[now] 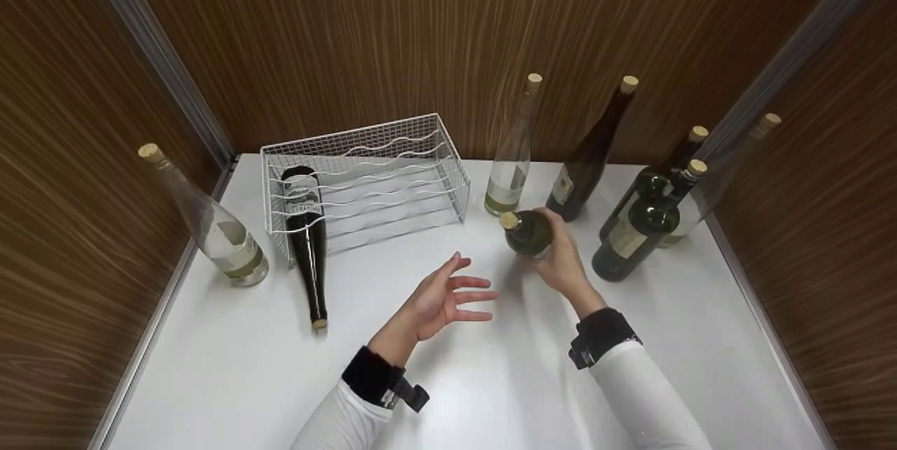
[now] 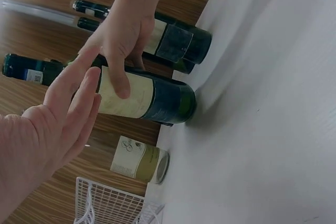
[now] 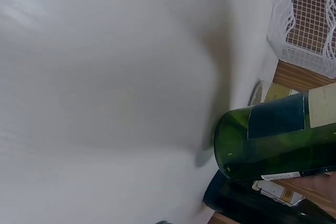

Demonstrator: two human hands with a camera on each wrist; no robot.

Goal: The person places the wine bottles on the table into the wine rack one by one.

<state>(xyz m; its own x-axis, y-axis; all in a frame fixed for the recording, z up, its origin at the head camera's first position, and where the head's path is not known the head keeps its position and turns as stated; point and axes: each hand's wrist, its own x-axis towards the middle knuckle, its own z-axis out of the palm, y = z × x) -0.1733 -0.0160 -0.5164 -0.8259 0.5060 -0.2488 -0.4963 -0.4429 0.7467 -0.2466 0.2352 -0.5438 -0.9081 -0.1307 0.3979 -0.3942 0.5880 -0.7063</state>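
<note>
My right hand (image 1: 560,261) grips a green corked wine bottle (image 1: 532,236) by its side, right of the table's middle. In the left wrist view the thumb lies across the cream label of the bottle (image 2: 128,94). Its base (image 3: 236,145) is at or just above the white table; I cannot tell whether it touches. My left hand (image 1: 441,301) is held out to the left of that bottle, fingers spread and holding nothing. At the back left stands a white wire rack (image 1: 459,187); a dark bottle (image 1: 308,261) lies in it, neck toward me.
A clear bottle (image 1: 235,247) stands left of the rack. Behind my right hand stand another clear bottle (image 1: 506,180) and a brown one (image 1: 585,162). Several bottles, including a dark green one (image 1: 631,240), cluster at the right. Wood-grain panels (image 1: 350,36) enclose the table.
</note>
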